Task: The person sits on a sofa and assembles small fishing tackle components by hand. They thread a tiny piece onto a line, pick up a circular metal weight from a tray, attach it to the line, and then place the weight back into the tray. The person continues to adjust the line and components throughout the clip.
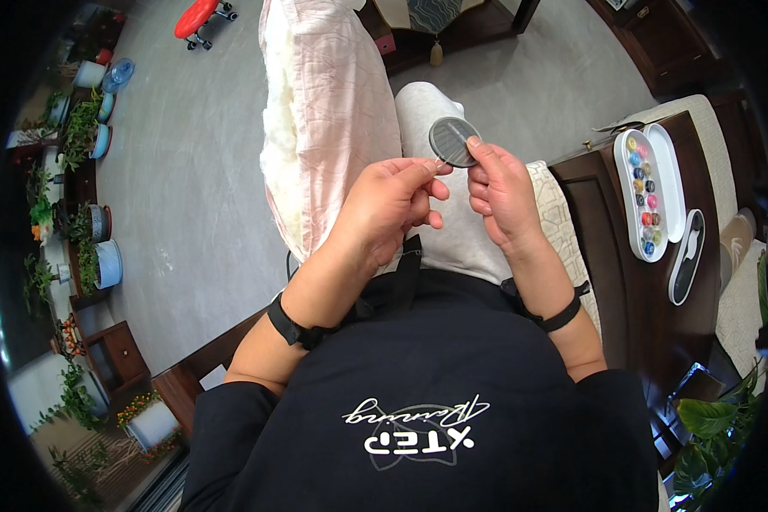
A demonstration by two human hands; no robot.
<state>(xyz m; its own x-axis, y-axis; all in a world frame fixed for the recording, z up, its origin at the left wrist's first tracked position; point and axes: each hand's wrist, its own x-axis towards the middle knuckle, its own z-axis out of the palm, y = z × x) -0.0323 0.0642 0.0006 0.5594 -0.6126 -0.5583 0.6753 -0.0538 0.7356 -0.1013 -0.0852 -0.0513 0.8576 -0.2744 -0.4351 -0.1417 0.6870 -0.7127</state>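
My right hand (505, 186) pinches a round, flat, dark grey case (450, 142) with a pale streak across its face, thumb on top. My left hand (394, 198) has its thumb and forefinger pressed together at the case's lower edge. A thin pale sliver shows at those fingertips, too small to name. Over my left leg lies a pale pink cushion (341, 111), its side open along a long seam. White stuffing (283, 128) bulges out of that opening.
On the dark wooden side table (602, 200) at right stand an open white sewing box (620, 171) with several coloured thread spools and a dark, white-rimmed oblong tray (687, 256). Potted plants (84, 124) line the left side. A red wheeled stool (196, 17) stands far off.
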